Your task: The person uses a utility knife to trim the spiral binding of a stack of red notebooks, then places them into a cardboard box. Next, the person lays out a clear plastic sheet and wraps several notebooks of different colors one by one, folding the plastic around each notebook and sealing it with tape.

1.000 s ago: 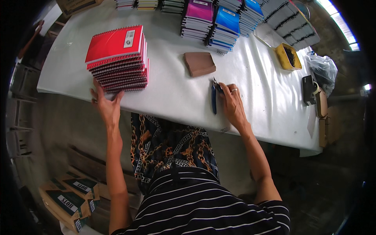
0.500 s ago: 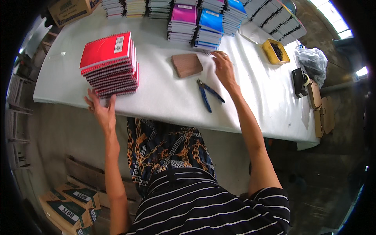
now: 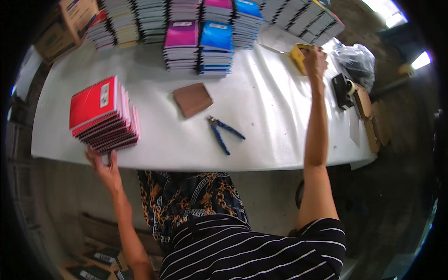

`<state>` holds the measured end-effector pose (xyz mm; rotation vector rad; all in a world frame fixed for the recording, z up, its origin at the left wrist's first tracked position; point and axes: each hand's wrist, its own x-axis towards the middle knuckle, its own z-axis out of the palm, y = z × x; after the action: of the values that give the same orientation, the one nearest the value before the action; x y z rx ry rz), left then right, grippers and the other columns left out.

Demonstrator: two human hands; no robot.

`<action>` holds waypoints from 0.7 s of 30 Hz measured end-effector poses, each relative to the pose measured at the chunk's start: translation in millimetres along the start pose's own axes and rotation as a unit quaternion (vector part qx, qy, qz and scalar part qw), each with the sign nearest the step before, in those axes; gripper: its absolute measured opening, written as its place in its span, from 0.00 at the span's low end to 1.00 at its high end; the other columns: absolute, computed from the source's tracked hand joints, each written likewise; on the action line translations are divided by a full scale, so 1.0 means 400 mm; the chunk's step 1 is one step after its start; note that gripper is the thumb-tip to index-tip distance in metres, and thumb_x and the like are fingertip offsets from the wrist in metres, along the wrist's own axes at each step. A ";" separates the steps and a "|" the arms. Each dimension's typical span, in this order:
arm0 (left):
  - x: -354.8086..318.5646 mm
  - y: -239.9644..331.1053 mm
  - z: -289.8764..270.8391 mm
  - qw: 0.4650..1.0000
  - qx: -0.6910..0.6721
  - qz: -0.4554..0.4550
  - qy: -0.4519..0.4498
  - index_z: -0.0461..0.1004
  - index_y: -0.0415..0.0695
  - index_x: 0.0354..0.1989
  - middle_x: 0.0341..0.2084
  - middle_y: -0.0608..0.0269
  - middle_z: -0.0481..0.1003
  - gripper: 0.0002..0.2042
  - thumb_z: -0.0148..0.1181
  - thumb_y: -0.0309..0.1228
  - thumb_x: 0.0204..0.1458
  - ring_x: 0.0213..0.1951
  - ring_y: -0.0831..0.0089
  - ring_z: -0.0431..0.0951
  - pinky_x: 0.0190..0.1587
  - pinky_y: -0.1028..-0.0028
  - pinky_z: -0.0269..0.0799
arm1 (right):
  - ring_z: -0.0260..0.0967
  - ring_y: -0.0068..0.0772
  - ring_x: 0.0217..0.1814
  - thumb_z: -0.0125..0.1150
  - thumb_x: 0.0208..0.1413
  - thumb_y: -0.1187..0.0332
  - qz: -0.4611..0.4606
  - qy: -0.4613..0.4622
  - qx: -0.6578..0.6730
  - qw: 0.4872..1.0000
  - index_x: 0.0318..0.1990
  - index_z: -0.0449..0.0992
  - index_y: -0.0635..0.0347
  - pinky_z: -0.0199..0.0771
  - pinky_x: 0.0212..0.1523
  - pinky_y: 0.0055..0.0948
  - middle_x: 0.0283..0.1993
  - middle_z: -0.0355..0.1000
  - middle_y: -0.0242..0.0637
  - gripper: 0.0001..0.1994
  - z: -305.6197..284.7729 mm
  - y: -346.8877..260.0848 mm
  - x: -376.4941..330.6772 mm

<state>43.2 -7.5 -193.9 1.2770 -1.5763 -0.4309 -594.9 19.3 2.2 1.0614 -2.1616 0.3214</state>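
A stack of red spiral notebooks (image 3: 95,108) stands at the left of the table, its upper books leaning out of line with the lower ones. At the stack's near bottom edge is my left hand (image 3: 106,169), fingers spread and touching the lowest books. My right hand (image 3: 316,63) is stretched far out over a yellow tub (image 3: 297,59), its fingertips hidden at the tub. Between the hands lie a flat brown block (image 3: 192,100) and blue-handled cutting pliers (image 3: 219,135) with their handles apart.
Stacks of purple notebooks (image 3: 181,39), blue notebooks (image 3: 216,39) and others line the far side. A clear plastic bag (image 3: 357,63), a black tape dispenser (image 3: 343,91) and cardboard pieces (image 3: 371,119) sit at the right edge. A cardboard box (image 3: 58,35) stands far left.
My right hand has moved right, from beside the blue notebooks to the yellow tub. My left hand stays at the red stack. The whole view has shifted.
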 end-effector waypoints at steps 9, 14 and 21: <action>0.013 0.054 0.022 0.988 0.146 -0.044 0.017 0.44 0.34 0.69 0.68 0.45 0.51 0.55 0.74 0.48 0.39 0.70 0.38 0.38 0.66 0.43 0.41 | 0.65 0.49 0.50 0.66 0.49 0.57 -0.238 -0.334 0.220 0.885 0.44 0.69 0.68 0.71 0.43 0.45 0.46 0.66 0.53 0.23 -0.286 -0.413 -0.587; 0.016 0.095 0.040 0.982 0.166 -0.088 0.031 0.40 0.33 0.69 0.67 0.39 0.49 0.60 0.76 0.49 0.34 0.69 0.35 0.37 0.65 0.39 0.42 | 0.62 0.48 0.50 0.60 0.49 0.78 -0.301 -0.337 0.256 0.855 0.45 0.69 0.63 0.67 0.50 0.42 0.49 0.62 0.48 0.15 -0.344 -0.488 -0.584; -0.002 0.157 0.075 0.977 0.160 -0.133 0.053 0.38 0.35 0.69 0.67 0.36 0.46 0.60 0.76 0.47 0.34 0.69 0.35 0.39 0.64 0.38 0.45 | 0.56 0.53 0.62 0.60 0.54 0.69 -0.449 -0.281 0.224 0.818 0.63 0.61 0.55 0.48 0.67 0.56 0.58 0.58 0.50 0.28 -0.255 -0.430 -0.612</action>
<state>-14.8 7.7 -158.4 1.7408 -1.4266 -0.2749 -310.6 106.5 -104.6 2.5593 -1.7702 0.0527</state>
